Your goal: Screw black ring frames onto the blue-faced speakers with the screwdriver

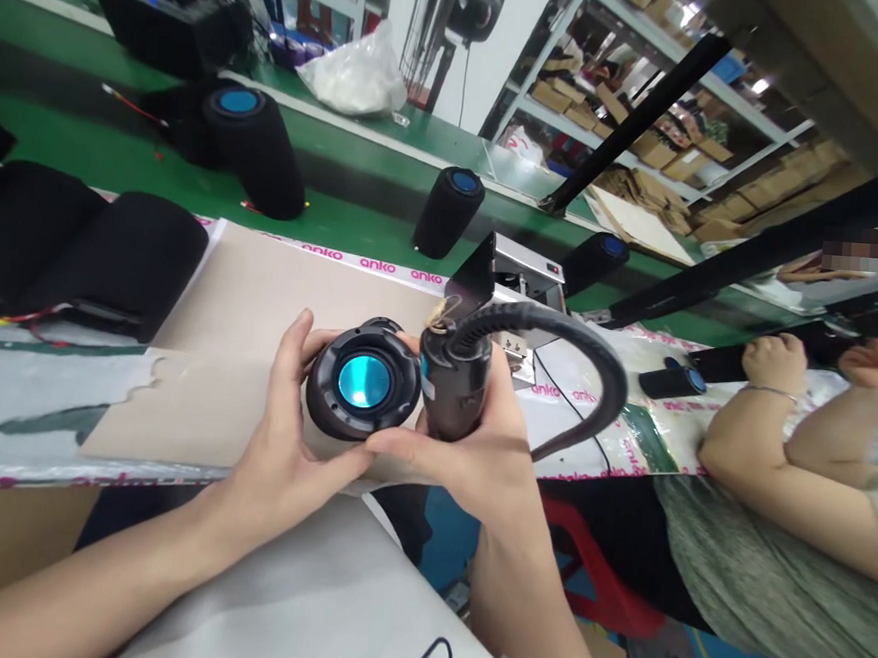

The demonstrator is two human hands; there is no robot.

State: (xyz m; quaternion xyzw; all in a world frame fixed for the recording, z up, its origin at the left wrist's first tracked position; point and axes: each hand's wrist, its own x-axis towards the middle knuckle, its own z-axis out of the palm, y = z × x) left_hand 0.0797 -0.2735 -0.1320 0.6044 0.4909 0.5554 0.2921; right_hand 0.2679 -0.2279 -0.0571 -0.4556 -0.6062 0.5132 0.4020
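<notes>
At the far left, two black, fabric-covered cylinders (pixel 139 258) lay on their sides on the bench, thin coloured wires trailing near them. To their right, a flat tan cardboard sheet (pixel 241 305) ran beneath the working area. Over it came the left hand (pixel 287 449), its fingers spread round the left flank of a round black plastic speaker body with a shiny blue disc in its end (pixel 364 382) and its thumb against the near edge. That hand gripped the speaker, though the fingertips on the far side were hidden. The speaker sat between the two hands, blue end turned up toward the head, so its long axis was strongly foreshortened.

Just right of it, side by side, stood a black cylindrical hand tool (pixel 454 390), its long axis roughly upright in the view and its cable end uppermost; whether the two bodies touched could not be told. The right hand (pixel 486 458) was wrapped about the tool, being the nearer to it, while its thumb reached left to the speaker's near edge. A thick black ribbed cable (pixel 613 366) arched away rightward, past a silver metal box (pixel 530 265) beyond the tool. Farthest right, well apart, were a co-worker's bare forearms (pixel 751 441).
</notes>
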